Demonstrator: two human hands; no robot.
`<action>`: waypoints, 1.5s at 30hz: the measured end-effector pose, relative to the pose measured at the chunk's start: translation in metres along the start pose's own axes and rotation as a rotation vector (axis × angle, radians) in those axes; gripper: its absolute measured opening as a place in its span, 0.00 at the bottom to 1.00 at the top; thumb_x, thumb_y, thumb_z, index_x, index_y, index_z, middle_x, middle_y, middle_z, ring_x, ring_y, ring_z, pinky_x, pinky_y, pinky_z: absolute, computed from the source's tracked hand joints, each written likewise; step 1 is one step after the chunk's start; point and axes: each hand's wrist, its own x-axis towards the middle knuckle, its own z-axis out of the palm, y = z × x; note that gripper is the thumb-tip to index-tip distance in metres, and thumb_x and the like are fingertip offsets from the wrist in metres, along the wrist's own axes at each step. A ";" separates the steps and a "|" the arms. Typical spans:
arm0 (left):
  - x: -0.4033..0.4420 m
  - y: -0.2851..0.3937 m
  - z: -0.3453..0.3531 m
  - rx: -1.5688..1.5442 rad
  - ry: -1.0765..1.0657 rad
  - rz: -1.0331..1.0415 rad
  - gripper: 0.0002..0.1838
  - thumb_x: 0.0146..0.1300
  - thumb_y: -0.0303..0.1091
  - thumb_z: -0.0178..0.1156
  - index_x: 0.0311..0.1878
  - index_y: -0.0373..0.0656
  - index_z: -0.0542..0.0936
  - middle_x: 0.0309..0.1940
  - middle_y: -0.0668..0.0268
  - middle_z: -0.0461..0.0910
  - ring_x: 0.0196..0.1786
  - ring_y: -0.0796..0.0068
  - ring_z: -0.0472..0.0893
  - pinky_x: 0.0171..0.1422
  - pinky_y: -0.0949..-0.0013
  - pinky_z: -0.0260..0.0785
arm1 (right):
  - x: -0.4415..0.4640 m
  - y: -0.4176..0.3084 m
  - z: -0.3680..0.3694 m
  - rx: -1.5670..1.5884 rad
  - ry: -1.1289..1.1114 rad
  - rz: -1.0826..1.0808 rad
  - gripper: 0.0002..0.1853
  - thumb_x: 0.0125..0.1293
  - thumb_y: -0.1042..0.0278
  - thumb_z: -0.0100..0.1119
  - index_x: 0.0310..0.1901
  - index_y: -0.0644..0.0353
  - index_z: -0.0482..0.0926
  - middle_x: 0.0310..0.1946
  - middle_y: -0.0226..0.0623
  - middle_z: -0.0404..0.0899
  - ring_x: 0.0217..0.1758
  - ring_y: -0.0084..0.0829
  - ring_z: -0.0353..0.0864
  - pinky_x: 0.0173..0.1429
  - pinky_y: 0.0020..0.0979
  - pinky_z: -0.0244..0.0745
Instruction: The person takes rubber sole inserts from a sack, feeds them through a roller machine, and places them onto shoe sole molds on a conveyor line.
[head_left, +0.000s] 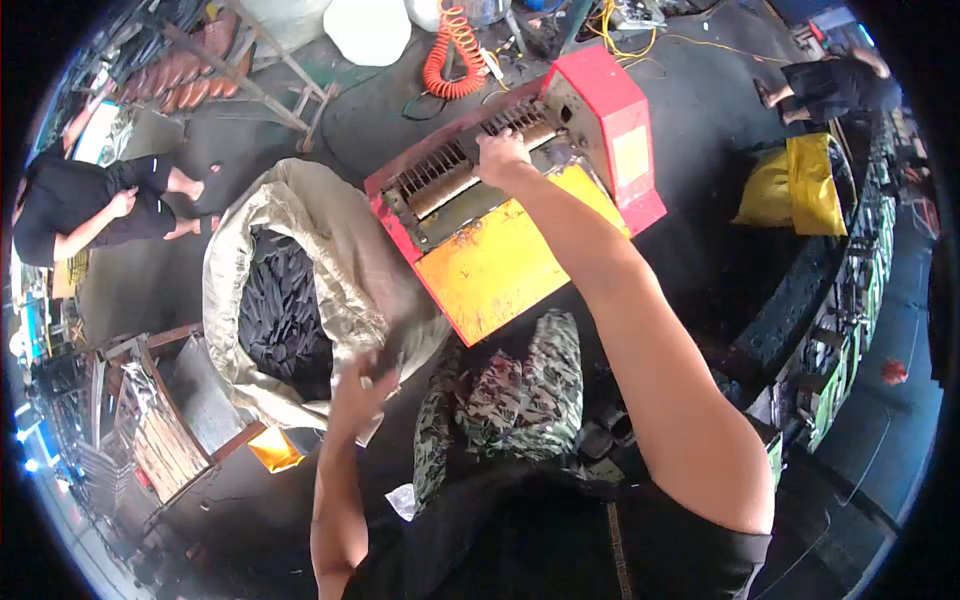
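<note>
My right hand point(503, 157) reaches out over the slotted top of a red and yellow machine point(495, 285). Its fingers are curled together close to the machine's roller point(445, 190) and row of metal teeth point(432, 172). Whatever they pinch, if anything, is too small to make out. Smeared by motion, my left hand point(360, 398) is beside the near rim of a large pale woven sack point(345, 225). Inside the sack lies a heap of dark, flat strips point(280, 315). I cannot tell whether the left hand touches the rim or holds something.
At the left stands a person in dark clothes point(95, 205); another person point(835, 85) is at the far right. An orange coiled hose point(455, 70) lies behind the machine. A wooden frame point(165, 430), a yellow bag point(795, 190) and a wooden stand point(300, 110) surround the spot.
</note>
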 end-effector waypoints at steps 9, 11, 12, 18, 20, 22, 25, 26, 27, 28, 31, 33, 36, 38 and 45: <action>0.207 0.152 0.018 0.261 0.240 0.189 0.37 0.56 0.54 0.60 0.68 0.53 0.63 0.58 0.43 0.71 0.60 0.50 0.73 0.64 0.56 0.63 | -0.080 0.024 -0.033 0.100 -0.308 -0.154 0.21 0.47 0.60 0.61 0.43 0.61 0.79 0.38 0.48 0.82 0.45 0.45 0.81 0.52 0.42 0.75; 0.234 0.172 0.045 0.514 0.238 0.080 0.38 0.58 0.54 0.57 0.71 0.56 0.57 0.64 0.36 0.60 0.65 0.44 0.65 0.66 0.52 0.61 | -0.140 0.046 -0.042 0.451 -0.179 -0.059 0.24 0.46 0.57 0.61 0.47 0.56 0.78 0.39 0.44 0.82 0.45 0.45 0.81 0.51 0.40 0.75; 0.239 0.179 0.054 0.494 0.197 0.048 0.38 0.60 0.55 0.55 0.71 0.57 0.55 0.64 0.33 0.56 0.66 0.40 0.62 0.65 0.49 0.61 | -0.176 0.055 -0.059 0.593 -0.163 0.070 0.28 0.46 0.56 0.63 0.52 0.56 0.76 0.36 0.44 0.82 0.43 0.43 0.81 0.49 0.39 0.75; 0.261 0.173 0.094 0.696 0.285 -0.079 0.33 0.59 0.54 0.53 0.66 0.49 0.64 0.57 0.45 0.70 0.62 0.47 0.69 0.61 0.52 0.65 | -0.401 0.110 -0.056 1.356 0.059 0.584 0.30 0.53 0.67 0.67 0.59 0.65 0.71 0.28 0.25 0.73 0.31 0.16 0.69 0.39 0.21 0.68; 0.255 0.174 0.100 0.721 0.259 -0.093 0.26 0.58 0.51 0.55 0.56 0.47 0.74 0.50 0.54 0.78 0.54 0.56 0.77 0.56 0.55 0.69 | -0.469 0.108 -0.059 1.519 0.171 0.718 0.30 0.54 0.69 0.66 0.60 0.64 0.70 0.30 0.25 0.75 0.33 0.18 0.72 0.43 0.22 0.69; 0.264 0.159 0.105 0.820 0.272 -0.061 0.15 0.57 0.47 0.53 0.34 0.49 0.83 0.37 0.64 0.84 0.41 0.65 0.83 0.43 0.58 0.73 | -0.521 0.101 -0.063 1.644 0.297 0.813 0.30 0.55 0.69 0.65 0.61 0.62 0.69 0.32 0.26 0.76 0.35 0.19 0.74 0.45 0.23 0.69; 0.267 0.145 0.076 0.406 -0.021 0.085 0.20 0.56 0.49 0.57 0.45 0.44 0.78 0.41 0.62 0.79 0.42 0.68 0.77 0.39 0.66 0.69 | -0.596 0.086 -0.066 2.177 0.685 0.617 0.32 0.58 0.62 0.62 0.63 0.59 0.65 0.51 0.34 0.73 0.48 0.26 0.74 0.51 0.30 0.71; 0.229 0.163 0.071 -0.022 -0.294 -0.183 0.16 0.57 0.48 0.61 0.42 0.48 0.79 0.29 0.69 0.80 0.29 0.77 0.76 0.23 0.68 0.67 | -0.620 0.080 -0.070 2.250 0.771 0.546 0.33 0.57 0.61 0.63 0.63 0.59 0.64 0.52 0.35 0.72 0.50 0.28 0.75 0.52 0.32 0.72; 0.183 0.177 0.072 -0.131 -0.383 -0.075 0.19 0.58 0.50 0.61 0.44 0.45 0.78 0.29 0.68 0.80 0.30 0.77 0.77 0.26 0.71 0.67 | -0.648 0.073 -0.074 2.324 0.854 0.460 0.34 0.57 0.61 0.63 0.64 0.59 0.63 0.54 0.36 0.71 0.51 0.29 0.75 0.53 0.33 0.72; 0.134 0.193 0.084 -0.188 -0.456 -0.055 0.23 0.61 0.50 0.59 0.50 0.41 0.75 0.34 0.62 0.80 0.35 0.74 0.78 0.35 0.70 0.69 | -0.674 0.063 -0.069 2.326 0.941 0.486 0.34 0.57 0.61 0.63 0.64 0.59 0.63 0.54 0.36 0.71 0.51 0.29 0.75 0.53 0.33 0.72; -0.072 0.222 0.155 -0.769 -1.196 0.157 0.29 0.64 0.43 0.56 0.63 0.36 0.64 0.53 0.49 0.72 0.50 0.59 0.74 0.48 0.63 0.66 | -0.746 0.044 -0.052 2.454 1.105 0.293 0.35 0.57 0.62 0.63 0.65 0.59 0.61 0.55 0.40 0.71 0.55 0.35 0.75 0.56 0.37 0.73; -0.152 0.228 0.211 -0.809 -1.478 0.103 0.35 0.64 0.44 0.56 0.69 0.37 0.56 0.61 0.43 0.64 0.54 0.53 0.71 0.48 0.61 0.66 | -0.786 0.032 -0.044 2.565 1.266 0.174 0.36 0.56 0.64 0.62 0.66 0.58 0.59 0.57 0.46 0.70 0.57 0.41 0.74 0.59 0.41 0.73; -0.243 0.239 0.278 -0.638 -1.897 0.058 0.36 0.65 0.45 0.55 0.70 0.37 0.54 0.65 0.39 0.59 0.60 0.52 0.69 0.49 0.62 0.67 | -0.845 0.011 -0.029 2.528 1.538 0.169 0.38 0.57 0.65 0.61 0.67 0.58 0.56 0.57 0.49 0.69 0.57 0.43 0.74 0.59 0.42 0.73; -0.281 0.241 0.314 -0.544 -2.078 -0.029 0.37 0.65 0.44 0.57 0.69 0.36 0.54 0.65 0.37 0.57 0.61 0.50 0.69 0.50 0.61 0.68 | -0.875 0.000 -0.022 2.396 1.714 0.263 0.36 0.55 0.61 0.61 0.63 0.68 0.61 0.55 0.57 0.69 0.56 0.50 0.74 0.58 0.41 0.74; -0.358 0.234 0.428 0.039 -2.310 -0.110 0.40 0.57 0.41 0.63 0.68 0.35 0.56 0.59 0.40 0.64 0.56 0.48 0.74 0.48 0.60 0.71 | -0.916 -0.057 -0.017 2.012 2.248 0.741 0.39 0.50 0.64 0.65 0.63 0.64 0.60 0.56 0.52 0.70 0.56 0.46 0.75 0.61 0.41 0.71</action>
